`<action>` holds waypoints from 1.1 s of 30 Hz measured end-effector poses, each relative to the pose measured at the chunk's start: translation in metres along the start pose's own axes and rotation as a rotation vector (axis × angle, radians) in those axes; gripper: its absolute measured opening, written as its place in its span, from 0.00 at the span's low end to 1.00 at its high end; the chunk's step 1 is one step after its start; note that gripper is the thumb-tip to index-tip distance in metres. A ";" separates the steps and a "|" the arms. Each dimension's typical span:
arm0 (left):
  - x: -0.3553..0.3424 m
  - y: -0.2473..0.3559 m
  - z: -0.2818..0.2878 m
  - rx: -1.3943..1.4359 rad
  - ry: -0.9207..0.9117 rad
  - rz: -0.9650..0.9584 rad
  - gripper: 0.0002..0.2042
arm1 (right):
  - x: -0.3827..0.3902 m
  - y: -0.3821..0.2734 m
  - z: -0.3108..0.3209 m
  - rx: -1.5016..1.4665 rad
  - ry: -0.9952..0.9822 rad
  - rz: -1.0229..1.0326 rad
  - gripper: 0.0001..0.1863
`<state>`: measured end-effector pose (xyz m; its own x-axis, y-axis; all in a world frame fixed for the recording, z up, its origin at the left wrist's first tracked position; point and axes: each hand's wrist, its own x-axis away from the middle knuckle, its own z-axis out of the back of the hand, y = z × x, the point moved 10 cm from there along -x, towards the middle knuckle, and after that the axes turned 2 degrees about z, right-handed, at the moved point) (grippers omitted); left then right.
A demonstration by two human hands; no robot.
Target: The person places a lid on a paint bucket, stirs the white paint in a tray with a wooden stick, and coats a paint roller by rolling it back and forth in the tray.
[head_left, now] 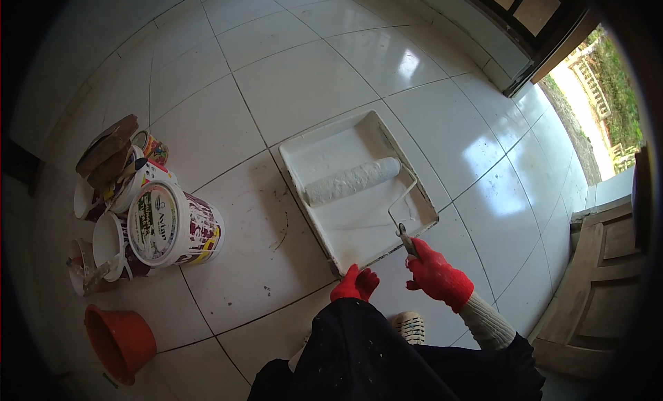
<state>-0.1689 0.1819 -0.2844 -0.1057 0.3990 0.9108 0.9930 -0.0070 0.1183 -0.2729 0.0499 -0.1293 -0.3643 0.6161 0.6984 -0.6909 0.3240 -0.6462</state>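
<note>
- Paint roller with a white, nap-textured cylindrical cover and bent metal wire frame: located inside the tray, its cover lying across the middle, coated in white paint. The frame curved from the cover's 2 o'clock end toward 5 o'clock.
- White, shallow rectangular paint tray: set on the floor, slightly rotated, with paint streaks inside and dark marks along its outer edge. Clock directions below were taken from its centre.
- Right hand in a red knitted glove: between 4 and 5 o'clock, outside the tray, fingers wrapped around the roller's handle.
- Left hand in a red knitted glove: at 6 o'clock, by the tray's near corner, fingers bent at the rim; whether they gripped it could not be determined.
- Cream slotted shoe: between 5 and 6 o'clock, below the right hand.
- White round bucket with maroon, paint-smeared sides: at 9 o'clock, lidded, beside other stained containers.
- Orange round open bucket: at 8 o'clock, tilted in view.
- Brown panelled wooden door: at 4 o'clock.
- White square glossy floor tiles: beneath everything, smudged at 9 o'clock.
</note>
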 end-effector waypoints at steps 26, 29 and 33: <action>-0.021 -0.007 0.003 0.051 -0.030 0.039 0.12 | -0.013 -0.053 0.013 -0.176 0.114 0.112 0.20; -0.020 -0.007 0.001 0.042 -0.035 0.025 0.12 | -0.019 -0.051 0.027 -0.128 0.195 0.161 0.21; -0.022 -0.009 0.004 0.064 -0.024 0.037 0.11 | -0.019 -0.054 0.038 -0.105 0.254 0.236 0.23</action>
<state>-0.1748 0.1765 -0.3072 -0.0687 0.4215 0.9042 0.9976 0.0365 0.0588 -0.2525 -0.0067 -0.0960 -0.3299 0.8372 0.4362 -0.5338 0.2156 -0.8176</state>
